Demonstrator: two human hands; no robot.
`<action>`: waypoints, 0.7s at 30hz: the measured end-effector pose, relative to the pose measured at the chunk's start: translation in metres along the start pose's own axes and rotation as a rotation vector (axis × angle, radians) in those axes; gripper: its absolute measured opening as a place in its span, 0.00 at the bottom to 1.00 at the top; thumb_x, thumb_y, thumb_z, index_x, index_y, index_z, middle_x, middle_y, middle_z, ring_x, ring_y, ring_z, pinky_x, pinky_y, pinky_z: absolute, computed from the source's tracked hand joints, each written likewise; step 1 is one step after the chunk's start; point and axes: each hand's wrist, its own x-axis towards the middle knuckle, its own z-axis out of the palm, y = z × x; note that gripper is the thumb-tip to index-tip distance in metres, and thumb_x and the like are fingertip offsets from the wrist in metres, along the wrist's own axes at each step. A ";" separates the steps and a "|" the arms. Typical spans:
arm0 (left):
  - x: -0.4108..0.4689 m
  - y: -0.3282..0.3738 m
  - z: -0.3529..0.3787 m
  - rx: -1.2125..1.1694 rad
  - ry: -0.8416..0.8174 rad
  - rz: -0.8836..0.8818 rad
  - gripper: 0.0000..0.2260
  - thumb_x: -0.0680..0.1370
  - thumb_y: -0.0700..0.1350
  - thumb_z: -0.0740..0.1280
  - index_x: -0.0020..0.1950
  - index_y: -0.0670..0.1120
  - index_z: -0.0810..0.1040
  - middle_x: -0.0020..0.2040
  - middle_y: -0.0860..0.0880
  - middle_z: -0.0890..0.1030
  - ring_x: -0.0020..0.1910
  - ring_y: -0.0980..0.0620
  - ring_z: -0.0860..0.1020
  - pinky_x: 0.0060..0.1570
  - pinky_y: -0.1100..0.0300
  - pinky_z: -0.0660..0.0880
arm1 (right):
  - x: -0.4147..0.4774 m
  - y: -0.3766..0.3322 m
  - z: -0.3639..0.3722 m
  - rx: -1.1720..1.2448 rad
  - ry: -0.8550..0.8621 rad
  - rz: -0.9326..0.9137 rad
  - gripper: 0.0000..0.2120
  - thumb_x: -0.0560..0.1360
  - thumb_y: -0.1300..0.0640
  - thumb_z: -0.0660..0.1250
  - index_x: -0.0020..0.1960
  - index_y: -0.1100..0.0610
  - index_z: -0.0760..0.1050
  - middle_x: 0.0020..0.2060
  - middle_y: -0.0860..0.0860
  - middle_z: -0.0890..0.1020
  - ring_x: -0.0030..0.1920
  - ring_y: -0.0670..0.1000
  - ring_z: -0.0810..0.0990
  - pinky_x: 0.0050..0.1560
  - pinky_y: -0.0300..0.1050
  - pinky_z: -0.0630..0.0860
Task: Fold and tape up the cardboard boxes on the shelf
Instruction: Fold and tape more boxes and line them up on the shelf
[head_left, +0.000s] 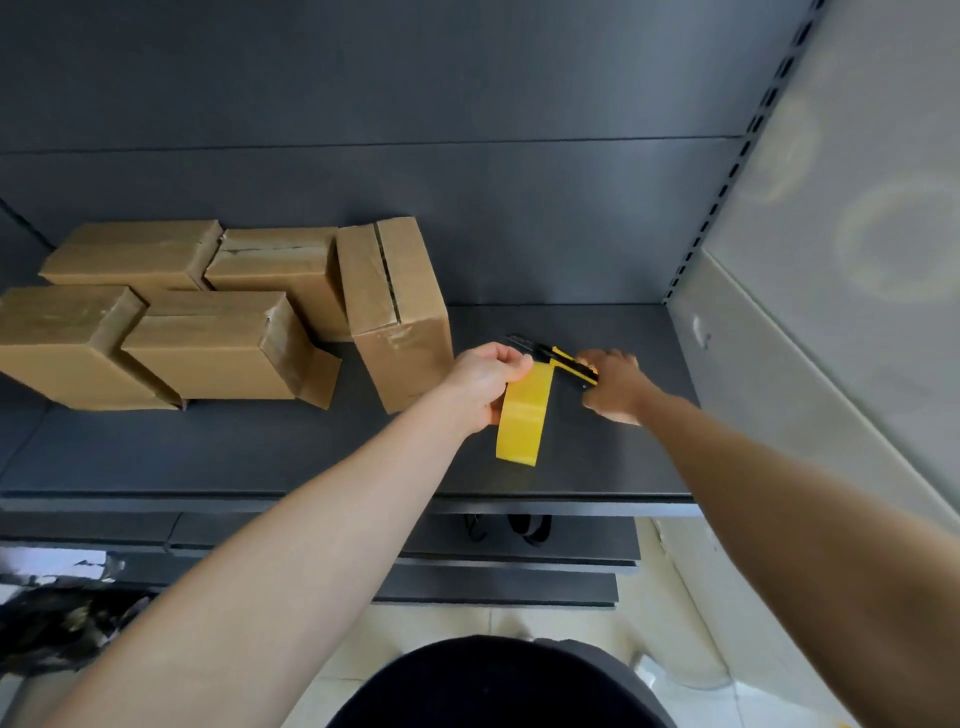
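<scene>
Open-seam box (400, 312): on the shelf (260, 457), top seam untaped.
Left grip (483, 384): just right of it, pinching a hanging yellow tape strip (522, 415).
Right grip (615, 384): further right, wrapped round a yellow-black knife (563, 358).
Free room: bare shelf right of the box, up to the slotted post (727, 171).
Obstacles: four boxes (208, 343) crowd its left side.

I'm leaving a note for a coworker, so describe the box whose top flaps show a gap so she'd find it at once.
On the dark grey shelf, cardboard boxes cluster at the left. It is the rightmost box, just beyond the left hand pinching a yellow tape strip. Unlike its four low neighbours, it stands tall, with a dark slit between its top flaps.
</scene>
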 end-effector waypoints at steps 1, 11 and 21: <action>0.001 0.002 0.003 -0.004 0.007 0.008 0.08 0.77 0.40 0.68 0.40 0.46 0.73 0.39 0.47 0.77 0.37 0.49 0.77 0.36 0.55 0.76 | -0.003 -0.004 -0.002 0.122 -0.043 -0.029 0.30 0.71 0.64 0.65 0.72 0.53 0.64 0.65 0.56 0.70 0.67 0.58 0.66 0.64 0.51 0.69; -0.005 0.018 0.013 0.034 -0.057 0.071 0.07 0.78 0.39 0.67 0.41 0.46 0.73 0.43 0.46 0.77 0.42 0.47 0.76 0.44 0.53 0.75 | -0.018 -0.019 -0.013 0.118 0.204 -0.090 0.07 0.77 0.56 0.65 0.44 0.60 0.74 0.40 0.56 0.77 0.40 0.58 0.76 0.38 0.46 0.71; -0.006 0.018 0.016 0.065 0.028 0.052 0.13 0.77 0.39 0.68 0.60 0.38 0.74 0.59 0.40 0.77 0.56 0.42 0.76 0.60 0.47 0.73 | -0.028 -0.021 -0.017 0.033 0.256 0.026 0.16 0.77 0.52 0.64 0.57 0.63 0.74 0.48 0.61 0.78 0.47 0.61 0.77 0.45 0.53 0.76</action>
